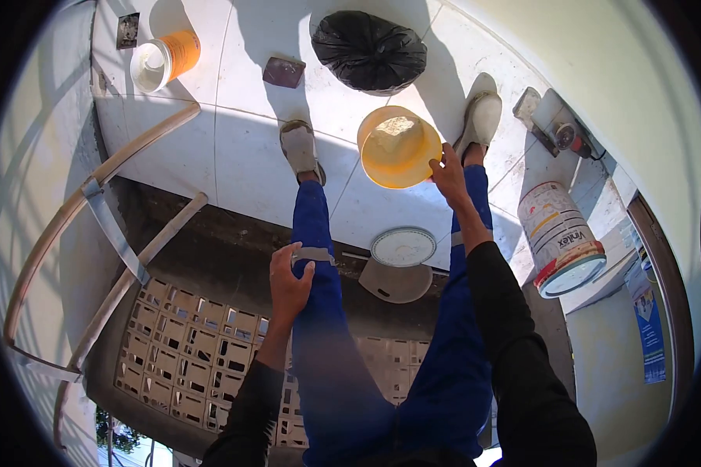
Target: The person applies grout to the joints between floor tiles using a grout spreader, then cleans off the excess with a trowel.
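Note:
A yellow bucket [385,173] stands on the tiled floor between my feet, with some pale whitish material inside it. My right hand [449,180] grips its rim on the right side, fingers closed over the edge. My left hand [290,279] rests on my left leg near the knee, at the grey band of the blue trousers, with the thumb apart from the fingers and nothing held. Just behind the bucket lies a tied black plastic bag [370,53]. Nearer to me than the bucket is a round white lid [403,247].
An orange bucket [181,53] and a dark reddish-brown block [283,71] are at the far left. A Vinitex paint bucket [554,226] stands at right, below a corded power tool [567,137]. A curved handrail [78,201] runs along the left. A patterned block screen [187,342] lies below the floor's edge.

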`<action>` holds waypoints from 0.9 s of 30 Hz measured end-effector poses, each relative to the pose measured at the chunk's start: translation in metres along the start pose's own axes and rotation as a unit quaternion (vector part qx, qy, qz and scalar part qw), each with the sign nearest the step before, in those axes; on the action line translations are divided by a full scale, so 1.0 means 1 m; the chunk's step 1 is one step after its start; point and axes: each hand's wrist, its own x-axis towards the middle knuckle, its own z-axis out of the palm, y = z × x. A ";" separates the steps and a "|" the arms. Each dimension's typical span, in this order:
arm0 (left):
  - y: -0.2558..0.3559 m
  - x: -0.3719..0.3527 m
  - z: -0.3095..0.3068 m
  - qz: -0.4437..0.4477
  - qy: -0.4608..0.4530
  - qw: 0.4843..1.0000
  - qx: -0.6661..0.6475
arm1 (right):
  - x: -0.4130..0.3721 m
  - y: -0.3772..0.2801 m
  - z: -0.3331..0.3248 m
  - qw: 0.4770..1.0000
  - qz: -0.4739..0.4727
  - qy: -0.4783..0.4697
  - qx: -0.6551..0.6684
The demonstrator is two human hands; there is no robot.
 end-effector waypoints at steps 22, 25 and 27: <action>-0.055 -0.058 -0.423 -0.109 0.010 0.976 -0.186 | -0.544 -0.319 -0.194 0.743 -0.034 0.301 0.597; 0.013 -0.010 -0.448 -0.056 -0.063 0.977 -0.197 | -0.594 -0.336 -0.202 0.679 -0.038 0.336 0.652; 0.103 -0.021 -0.422 0.007 0.004 0.993 -0.115 | -0.620 -0.323 -0.195 0.665 -0.037 0.325 0.671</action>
